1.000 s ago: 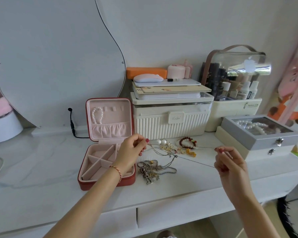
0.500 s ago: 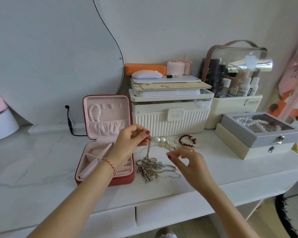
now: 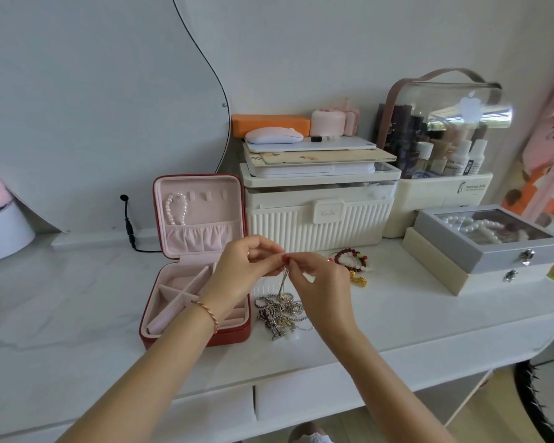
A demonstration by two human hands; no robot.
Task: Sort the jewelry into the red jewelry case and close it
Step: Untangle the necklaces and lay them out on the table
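Note:
The red jewelry case (image 3: 234, 336) lies open on the white vanity, pink inside, with a pearl bracelet (image 3: 176, 208) hung in its upright lid. My left hand (image 3: 240, 273) and my right hand (image 3: 320, 286) meet fingertip to fingertip just right of the case, both pinching the top of a thin silver chain (image 3: 283, 281) that hangs doubled. Below it lies a tangled pile of silver chains and charms (image 3: 280, 314). A red bead bracelet (image 3: 349, 260) and a gold piece (image 3: 358, 279) lie behind my right hand. Other small jewelry is hidden by my hands.
Behind stand a ribbed cream box (image 3: 320, 219) stacked with flat items and a mouse, and a clear cosmetics organizer (image 3: 442, 139). A grey glass-lid box (image 3: 486, 241) holding pearls sits at right on a cream box. A curved mirror (image 3: 93, 107) and black cable (image 3: 128, 219) are at left.
My right hand came in from the far right to meet my left hand. The chain, stretched out between them a second ago, now hangs folded from both hands' fingertips.

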